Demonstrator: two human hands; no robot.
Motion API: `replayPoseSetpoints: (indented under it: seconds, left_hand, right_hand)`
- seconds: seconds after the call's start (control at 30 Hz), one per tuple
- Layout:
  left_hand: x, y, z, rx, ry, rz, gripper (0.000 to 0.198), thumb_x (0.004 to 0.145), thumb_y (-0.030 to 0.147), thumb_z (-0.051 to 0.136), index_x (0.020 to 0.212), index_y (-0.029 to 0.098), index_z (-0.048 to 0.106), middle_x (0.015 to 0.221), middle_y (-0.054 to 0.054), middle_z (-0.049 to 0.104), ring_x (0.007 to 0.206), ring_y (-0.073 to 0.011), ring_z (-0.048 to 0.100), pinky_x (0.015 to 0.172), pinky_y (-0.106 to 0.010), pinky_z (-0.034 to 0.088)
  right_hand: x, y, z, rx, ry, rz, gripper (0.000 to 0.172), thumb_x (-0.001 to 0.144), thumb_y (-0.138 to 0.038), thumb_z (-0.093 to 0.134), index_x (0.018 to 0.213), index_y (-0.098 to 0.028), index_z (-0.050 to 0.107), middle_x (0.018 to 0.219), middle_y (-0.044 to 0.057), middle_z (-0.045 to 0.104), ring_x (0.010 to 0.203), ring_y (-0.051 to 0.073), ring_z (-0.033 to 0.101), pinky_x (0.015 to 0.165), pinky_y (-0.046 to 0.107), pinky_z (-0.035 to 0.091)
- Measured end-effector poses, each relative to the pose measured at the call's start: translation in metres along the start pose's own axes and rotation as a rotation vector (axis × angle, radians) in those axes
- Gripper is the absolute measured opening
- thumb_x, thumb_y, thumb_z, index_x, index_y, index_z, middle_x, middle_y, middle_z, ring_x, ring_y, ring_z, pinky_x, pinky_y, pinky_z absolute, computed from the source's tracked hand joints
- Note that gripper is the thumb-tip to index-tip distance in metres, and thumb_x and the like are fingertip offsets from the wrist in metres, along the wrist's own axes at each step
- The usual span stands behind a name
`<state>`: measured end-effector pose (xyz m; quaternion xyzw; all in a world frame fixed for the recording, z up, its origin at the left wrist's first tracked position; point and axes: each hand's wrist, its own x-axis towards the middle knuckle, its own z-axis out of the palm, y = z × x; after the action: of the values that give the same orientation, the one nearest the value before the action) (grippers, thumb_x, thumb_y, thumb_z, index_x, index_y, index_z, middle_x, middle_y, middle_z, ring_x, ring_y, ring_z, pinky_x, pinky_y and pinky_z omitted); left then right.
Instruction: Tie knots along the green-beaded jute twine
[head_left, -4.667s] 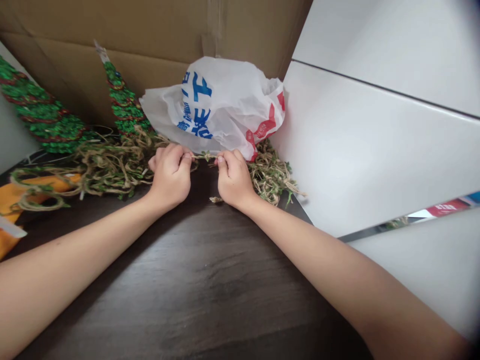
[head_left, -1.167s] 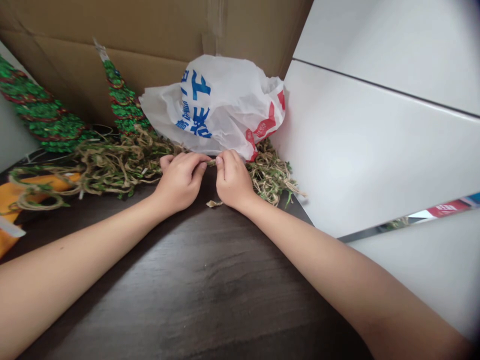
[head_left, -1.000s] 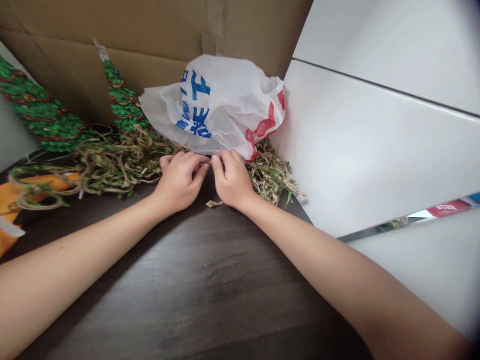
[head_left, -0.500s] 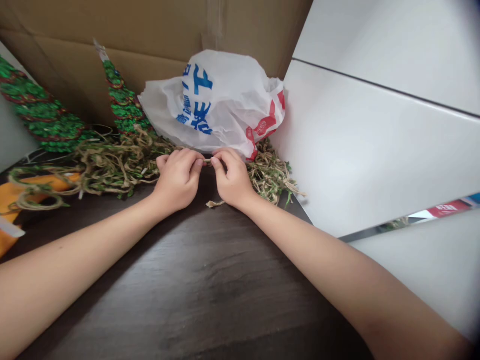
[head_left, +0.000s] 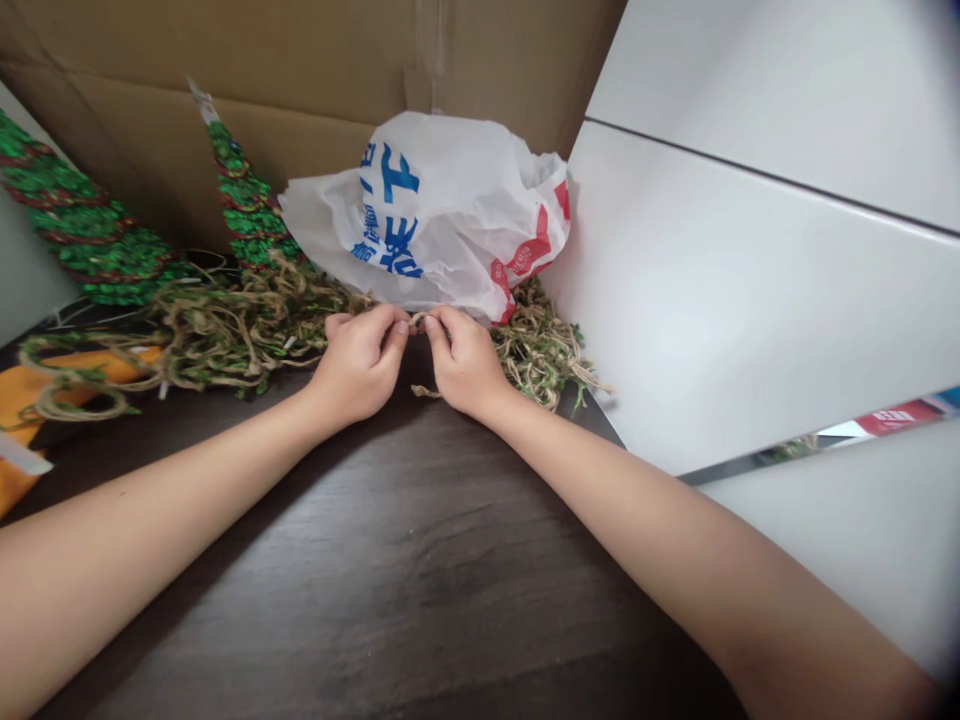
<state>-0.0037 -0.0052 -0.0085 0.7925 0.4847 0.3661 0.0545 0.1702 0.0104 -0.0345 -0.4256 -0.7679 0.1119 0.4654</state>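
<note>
Two pinches hold one short jute strand [head_left: 417,319] above the desk [head_left: 390,580]: your left hand [head_left: 360,360] and right hand [head_left: 463,358] each grip an end, its length running crosswise between them, just below the plastic bag [head_left: 442,215].

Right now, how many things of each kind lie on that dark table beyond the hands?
Green glitter trees: 2
White plastic bag: 1
Leafy jute twine tangle: 1
Orange packaging: 1
Total: 5
</note>
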Motion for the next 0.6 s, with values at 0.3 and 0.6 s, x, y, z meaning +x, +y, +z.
replayPoseSetpoints:
  seconds: [0.3,0.6]
  left_hand:
    - [0.0009,-0.0027,0.0001,0.013,0.007,-0.046,0.031,0.106,0.037,0.04,0.091,0.023,0.063,0.091,-0.008,0.077,0.09,-0.0284,0.072,0.101,-0.049,0.044]
    - [-0.0012,0.0042,-0.0004,0.076,-0.002,-0.034,0.028,0.105,0.036,0.051,0.115,0.023,0.074,0.094,-0.007,0.08,0.095,-0.0305,0.075,0.104,-0.052,0.041]
  right_hand:
    - [-0.0024,-0.0009,0.0009,0.002,-0.016,-0.057,0.025,0.111,-0.032,0.043,0.1,-0.024,0.063,0.104,0.008,0.072,0.105,0.025,0.066,0.097,0.04,0.054]
    - [-0.002,-0.0024,0.0016,-0.024,-0.005,-0.028,0.029,0.113,-0.034,0.037,0.093,-0.025,0.056,0.099,0.007,0.069,0.098,0.024,0.064,0.091,0.04,0.051]
